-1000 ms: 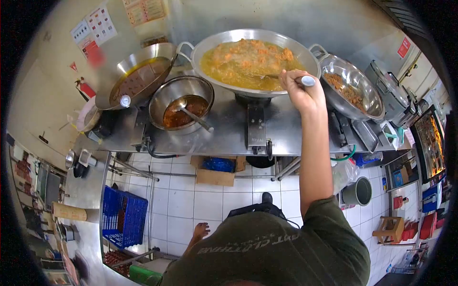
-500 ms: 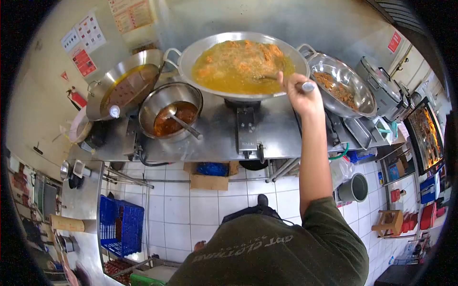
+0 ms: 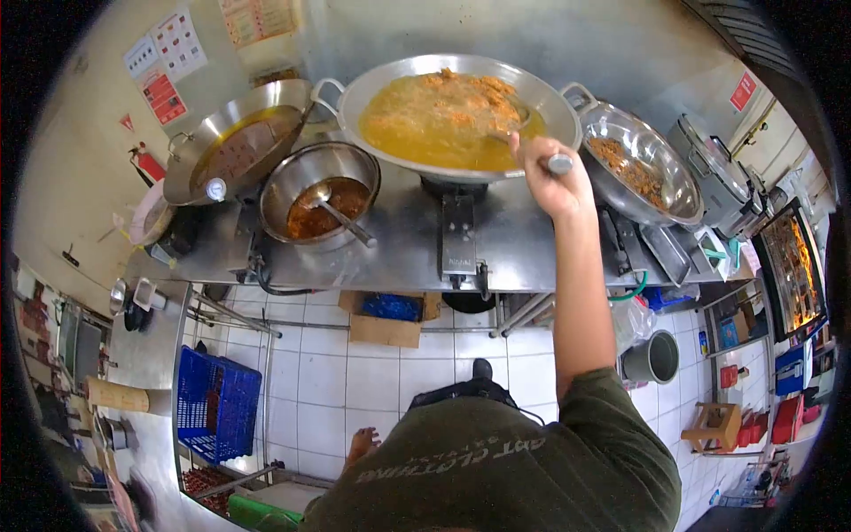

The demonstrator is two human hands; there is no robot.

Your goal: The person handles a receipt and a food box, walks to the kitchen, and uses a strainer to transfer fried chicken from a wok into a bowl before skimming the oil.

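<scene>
My right hand [image 3: 557, 177] is wrapped round the metal handle of a skimmer [image 3: 559, 163]. The skimmer's head is in a wide metal wok [image 3: 560, 133], among orange-brown fried pieces [image 3: 461, 99] in bubbling yellow oil [image 3: 425, 152], and it is partly hidden by food and oil. Low at my left side, my left hand [image 3: 363, 441] hangs over the floor with its fingers apart, touching nothing. Just right of my right hand, a steel bowl [image 3: 681, 191] holds brown fried bits [image 3: 625, 168].
Left of the wok stand a pot [image 3: 273, 191] of red-brown sauce with a ladle [image 3: 346, 220] in it, and another wok [image 3: 191, 164] of dark oil. A burner control box [image 3: 458, 235] is at the counter's front. Below are a cardboard box [image 3: 386, 331], blue crate [image 3: 217, 403] and grey bin [image 3: 651, 357].
The skimmer's head has moved up and right, towards the wok's far right side, gathering at the fried pieces. My left hand has come further into view. The camera view has shifted slightly.
</scene>
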